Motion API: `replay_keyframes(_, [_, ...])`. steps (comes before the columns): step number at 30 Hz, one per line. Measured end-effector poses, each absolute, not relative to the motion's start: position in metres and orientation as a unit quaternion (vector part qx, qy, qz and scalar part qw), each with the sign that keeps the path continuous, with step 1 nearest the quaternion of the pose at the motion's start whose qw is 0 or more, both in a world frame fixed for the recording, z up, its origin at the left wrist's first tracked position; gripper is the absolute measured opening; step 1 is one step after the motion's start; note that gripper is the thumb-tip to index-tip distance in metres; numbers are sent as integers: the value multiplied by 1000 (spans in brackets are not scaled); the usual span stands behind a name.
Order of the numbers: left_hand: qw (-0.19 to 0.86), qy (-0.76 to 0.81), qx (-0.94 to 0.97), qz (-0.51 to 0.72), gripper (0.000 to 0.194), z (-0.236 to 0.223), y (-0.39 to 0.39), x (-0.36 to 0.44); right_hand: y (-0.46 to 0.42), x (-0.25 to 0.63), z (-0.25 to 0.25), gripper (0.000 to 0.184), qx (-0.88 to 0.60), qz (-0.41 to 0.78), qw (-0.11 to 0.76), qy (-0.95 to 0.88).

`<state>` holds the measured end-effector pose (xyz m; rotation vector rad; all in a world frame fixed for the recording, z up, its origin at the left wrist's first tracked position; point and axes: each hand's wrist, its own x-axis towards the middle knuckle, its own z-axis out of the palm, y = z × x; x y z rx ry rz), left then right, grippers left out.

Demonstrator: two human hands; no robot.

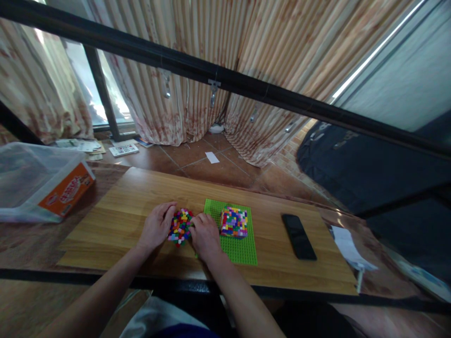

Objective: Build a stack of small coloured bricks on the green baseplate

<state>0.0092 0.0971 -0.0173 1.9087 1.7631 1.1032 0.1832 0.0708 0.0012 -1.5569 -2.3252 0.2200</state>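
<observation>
A loose pile of small multicoloured toy bricks lies on the wooden board between my two hands. My left hand rests along the pile's left edge, its fingers stretched and thumb a little apart, with nothing seen in it. On the pile's right side, my right hand has its fingers bent together, tips at the bricks; whatever they may hold is hidden. This hand overlaps the left edge of a green studded baseplate. A block built of many coloured bricks stands on the baseplate, right of my right hand.
A black phone lies on the wooden board at the right. Left of the board stands a clear plastic tub with an orange label. A dark metal bar crosses above, before striped curtains. White paper lies beyond the board's right end.
</observation>
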Motion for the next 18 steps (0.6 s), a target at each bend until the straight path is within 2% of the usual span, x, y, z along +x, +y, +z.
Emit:
replay_keyframes(7, [166, 614, 668, 386, 50, -19, 98, 9, 69, 185, 6, 16, -540, 85, 159, -822])
replay_keyframes(18, [161, 618, 664, 390, 52, -19, 98, 9, 72, 184, 1, 8, -541, 102, 162, -819])
